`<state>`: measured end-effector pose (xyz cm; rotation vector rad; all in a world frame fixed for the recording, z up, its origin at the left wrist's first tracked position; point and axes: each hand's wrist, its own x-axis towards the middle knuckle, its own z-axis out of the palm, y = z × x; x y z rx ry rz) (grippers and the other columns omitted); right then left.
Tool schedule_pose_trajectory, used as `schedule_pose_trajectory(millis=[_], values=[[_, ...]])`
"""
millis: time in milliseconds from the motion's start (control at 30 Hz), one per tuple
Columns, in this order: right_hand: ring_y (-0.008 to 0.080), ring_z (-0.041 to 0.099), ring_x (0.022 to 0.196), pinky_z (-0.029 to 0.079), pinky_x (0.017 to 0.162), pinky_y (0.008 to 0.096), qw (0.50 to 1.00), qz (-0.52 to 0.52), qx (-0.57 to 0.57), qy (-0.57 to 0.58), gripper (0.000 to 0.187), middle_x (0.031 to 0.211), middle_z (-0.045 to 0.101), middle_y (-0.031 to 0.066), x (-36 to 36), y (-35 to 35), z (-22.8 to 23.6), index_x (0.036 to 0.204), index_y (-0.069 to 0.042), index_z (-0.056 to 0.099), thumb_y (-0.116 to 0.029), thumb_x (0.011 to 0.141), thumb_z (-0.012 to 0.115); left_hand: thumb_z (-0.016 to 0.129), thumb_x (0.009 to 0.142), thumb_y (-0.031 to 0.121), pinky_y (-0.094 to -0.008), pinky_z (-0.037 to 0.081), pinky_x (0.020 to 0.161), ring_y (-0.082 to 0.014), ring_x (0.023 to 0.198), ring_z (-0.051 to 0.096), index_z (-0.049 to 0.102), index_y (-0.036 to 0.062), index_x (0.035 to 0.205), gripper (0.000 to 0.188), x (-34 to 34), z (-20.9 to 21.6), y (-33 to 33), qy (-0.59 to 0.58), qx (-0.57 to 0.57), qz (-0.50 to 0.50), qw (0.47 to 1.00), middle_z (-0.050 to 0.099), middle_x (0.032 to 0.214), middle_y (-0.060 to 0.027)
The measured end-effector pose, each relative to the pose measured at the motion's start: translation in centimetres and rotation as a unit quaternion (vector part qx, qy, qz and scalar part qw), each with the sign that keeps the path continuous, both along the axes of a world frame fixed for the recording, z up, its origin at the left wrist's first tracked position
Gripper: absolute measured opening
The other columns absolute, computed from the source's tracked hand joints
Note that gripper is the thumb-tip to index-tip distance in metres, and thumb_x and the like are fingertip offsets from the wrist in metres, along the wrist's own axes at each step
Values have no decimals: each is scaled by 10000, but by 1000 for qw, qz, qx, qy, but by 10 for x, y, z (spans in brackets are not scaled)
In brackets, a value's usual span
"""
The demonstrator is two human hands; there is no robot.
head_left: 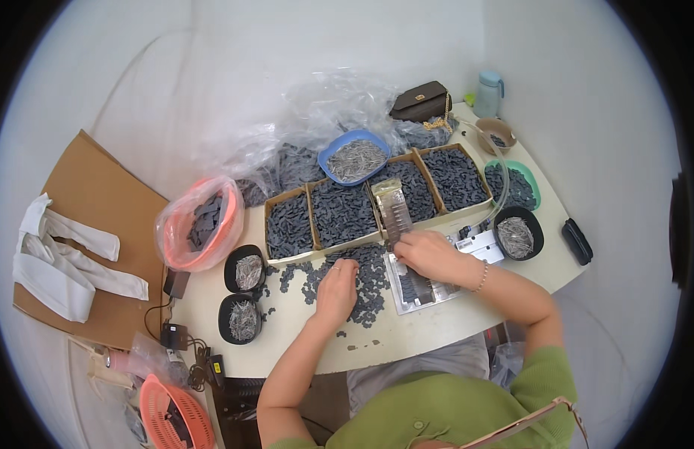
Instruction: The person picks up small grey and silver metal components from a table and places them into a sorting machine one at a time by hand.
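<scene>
Black bowls (pixel 538 230) and cardboard boxes (pixel 314 221) hem the curled left hand (pixel 337 293) and right hand (pixel 430 256), grips impossible to tell.

Small dark pieces (pixel 371 290) strewn loose; silvery tray (pixel 397 288) seemingly part-filled

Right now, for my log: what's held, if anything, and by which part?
The right hand seems to hold the clear strip by its near end; for the left hand, over dark pieces, I cannot tell.
</scene>
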<state>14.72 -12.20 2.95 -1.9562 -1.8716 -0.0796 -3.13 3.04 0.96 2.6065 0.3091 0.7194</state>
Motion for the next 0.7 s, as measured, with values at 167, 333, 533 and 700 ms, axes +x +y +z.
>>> schedule_pose_trajectory(millis=[167, 333, 533, 700], values=[[246, 595, 814, 505, 698, 361, 992, 72, 55, -92, 219, 867, 588, 84, -15, -30, -16, 927, -11, 620, -122, 739, 611, 590, 871, 44, -430, 488, 629, -362, 772, 605, 535, 24, 941, 91, 18, 8, -23, -10, -7, -24, 1000, 584, 853, -160], [247, 591, 857, 509, 740, 343, 990, 83, 85, -71, 256, 927, 600, 79, -14, -39, -12, 962, 0, 626, -82, 722, 592, 639, 832, 52, -407, 499, 627, -337, 734, 613, 567, 29, 900, 102, 39, 4, -36, -28, 11, -71, 997, 596, 829, -133], [299, 619, 875, 519, 760, 390, 991, 7, 124, 56, 231, 938, 627, 113, 22, -53, 6, 945, -40, 638, -15, 718, 609, 580, 720, 44, -347, 543, 703, -264, 958, 604, 622, 5, 1021, 306, 33, -5, -50, 89, 180, -119, 972, 607, 1006, -111], [322, 623, 888, 507, 793, 378, 966, -195, 168, 36, 151, 952, 640, 133, 88, -94, 38, 933, -18, 642, 23, 796, 596, 575, 712, 44, -359, 501, 891, -300, 1065, 581, 595, -56, 1092, 394, 19, -7, -59, 13, 249, -127, 960, 607, 1123, -173]])
